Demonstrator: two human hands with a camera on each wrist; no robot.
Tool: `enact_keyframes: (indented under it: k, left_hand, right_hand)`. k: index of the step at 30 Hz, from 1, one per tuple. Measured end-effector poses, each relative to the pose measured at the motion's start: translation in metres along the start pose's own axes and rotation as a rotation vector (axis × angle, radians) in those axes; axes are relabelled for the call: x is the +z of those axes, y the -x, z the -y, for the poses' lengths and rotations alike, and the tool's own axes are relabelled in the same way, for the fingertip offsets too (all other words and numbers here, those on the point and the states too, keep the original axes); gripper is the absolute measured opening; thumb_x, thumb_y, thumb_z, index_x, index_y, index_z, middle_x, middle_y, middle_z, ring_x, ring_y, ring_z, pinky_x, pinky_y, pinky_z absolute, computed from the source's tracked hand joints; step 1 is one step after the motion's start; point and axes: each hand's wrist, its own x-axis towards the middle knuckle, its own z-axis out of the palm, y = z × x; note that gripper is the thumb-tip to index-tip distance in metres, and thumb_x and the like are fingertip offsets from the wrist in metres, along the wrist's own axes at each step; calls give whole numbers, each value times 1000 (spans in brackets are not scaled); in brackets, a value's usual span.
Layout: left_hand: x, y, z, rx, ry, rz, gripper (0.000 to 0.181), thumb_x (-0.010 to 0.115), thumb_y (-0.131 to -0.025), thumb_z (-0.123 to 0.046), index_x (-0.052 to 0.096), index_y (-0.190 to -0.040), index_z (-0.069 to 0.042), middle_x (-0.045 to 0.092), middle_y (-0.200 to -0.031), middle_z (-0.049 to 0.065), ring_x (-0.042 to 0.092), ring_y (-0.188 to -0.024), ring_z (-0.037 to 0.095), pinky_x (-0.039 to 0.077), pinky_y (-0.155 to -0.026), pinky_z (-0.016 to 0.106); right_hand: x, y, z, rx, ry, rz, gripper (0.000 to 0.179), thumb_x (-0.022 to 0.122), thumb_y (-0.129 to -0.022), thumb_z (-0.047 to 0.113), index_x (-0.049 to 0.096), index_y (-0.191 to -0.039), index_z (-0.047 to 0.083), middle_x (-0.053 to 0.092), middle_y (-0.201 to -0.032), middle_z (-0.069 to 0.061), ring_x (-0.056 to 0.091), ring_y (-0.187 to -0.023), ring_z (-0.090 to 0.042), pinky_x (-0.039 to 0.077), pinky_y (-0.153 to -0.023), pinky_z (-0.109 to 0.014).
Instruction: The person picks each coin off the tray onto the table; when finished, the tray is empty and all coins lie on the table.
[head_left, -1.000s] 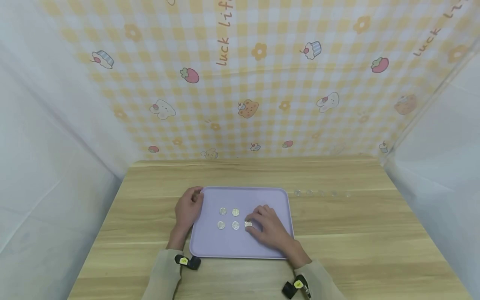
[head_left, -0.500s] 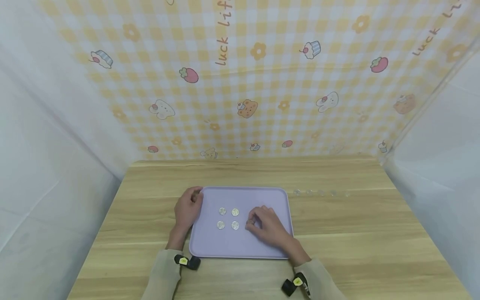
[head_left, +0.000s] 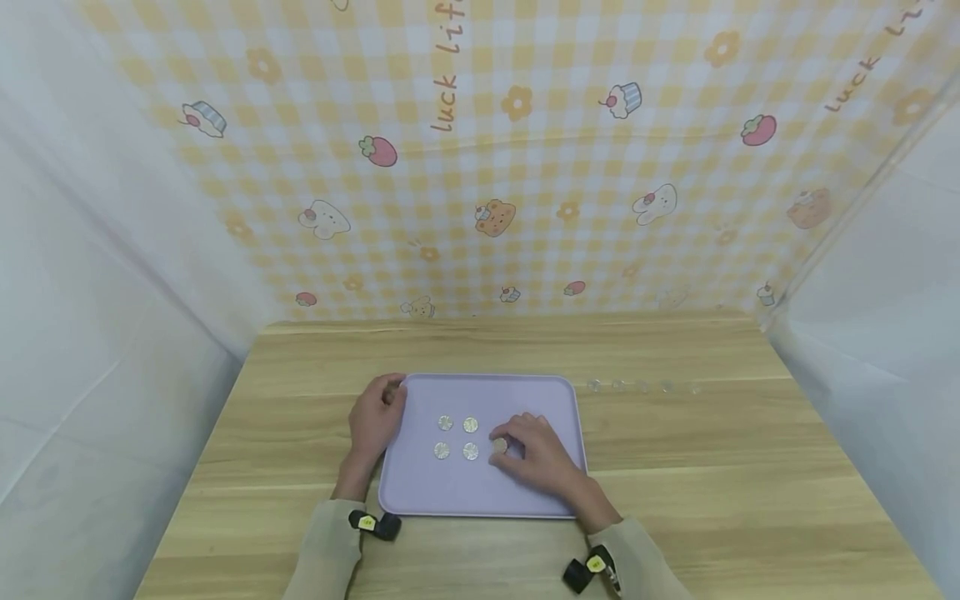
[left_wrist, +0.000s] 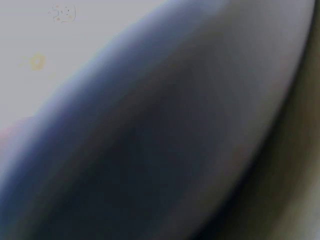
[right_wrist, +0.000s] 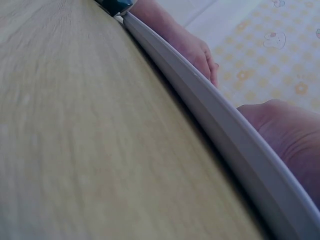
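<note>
A lilac tray (head_left: 480, 500) lies on the wooden table. Several silvery, patterned coins (head_left: 470, 451) are laid out in two short rows on it. My right hand (head_left: 536, 454) is over the tray's right half, pinching another silvery coin (head_left: 500, 446) between thumb and index finger. At the upper left rim, my left hand (head_left: 375, 421) grips the tray with bent fingers. In the right wrist view the tray's side (right_wrist: 220, 120) hides the coins, and the right hand (right_wrist: 290, 137) shows beyond it. The left wrist view is mostly a dark blur close to the lens.
Right of the tray, several small clear discs (head_left: 642, 386) form a line on the wooden table (head_left: 712, 483). A yellow checked cloth (head_left: 570, 167) hangs behind the table, and white sheets (head_left: 885, 275) close off both sides.
The rightmost coin in the near row lay flat a second ago; my right fingers have since picked at it and tilted it, and it now sits slightly further right between them. The left hand stays put.
</note>
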Motion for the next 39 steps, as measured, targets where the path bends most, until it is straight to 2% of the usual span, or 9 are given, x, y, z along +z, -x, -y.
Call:
enact_keyframes:
  k: [11, 18, 27, 32, 36, 39]
  left_hand:
    - [1, 0, 1, -3, 3, -6, 23, 63, -96, -21, 70, -116, -13, 62, -73, 4, 52, -61, 17, 40, -58, 31]
    - [1, 0, 0, -5, 3, -5, 23, 63, -96, -23, 70, -116, -14, 63, -74, 4, 54, -62, 17, 41, -60, 32]
    - [1, -1, 0, -8, 9, -11, 22, 63, -96, -22, 71, -115, -14, 64, -73, 4, 55, -62, 17, 42, -59, 32]
    - [0, -1, 0, -4, 8, -9, 22, 63, -96, -22, 71, -115, -14, 64, -74, 4, 55, -62, 17, 42, -59, 32]
    - [0, 0, 0, 0, 5, -12, 23, 63, -96, -22, 71, -116, -14, 64, -75, 5, 54, -62, 17, 42, -59, 32]
    - [0, 1, 0, 0, 8, -16, 22, 63, -96, -21, 71, -115, -14, 64, -75, 5, 54, -62, 18, 42, -59, 32]
  right_hand:
    - [0, -1, -1, -5, 29, 31, 25, 78, -85, 33, 73, -107, 24, 64, -90, 16, 48, -82, -1, 37, -79, -26]
    - [2, -2, -4, 40, 42, 41, 24, 75, -87, 39, 73, -106, 24, 62, -87, 18, 48, -82, 0, 38, -81, -25]
    - [3, -1, -5, 47, -22, -1, 23, 78, -85, 36, 72, -104, 24, 61, -86, 18, 49, -81, 1, 39, -79, -25]
    - [5, -1, -8, 39, -88, -54, 22, 79, -85, 31, 72, -103, 22, 59, -85, 17, 48, -82, -1, 41, -78, -24]
    - [5, -2, -11, -9, -142, -153, 23, 79, -84, 25, 72, -105, 16, 61, -88, 12, 49, -87, -5, 44, -78, -25]
    - [2, -1, -13, -47, -126, -231, 25, 79, -84, 23, 72, -106, 13, 64, -92, 9, 50, -89, -7, 44, -79, -25]
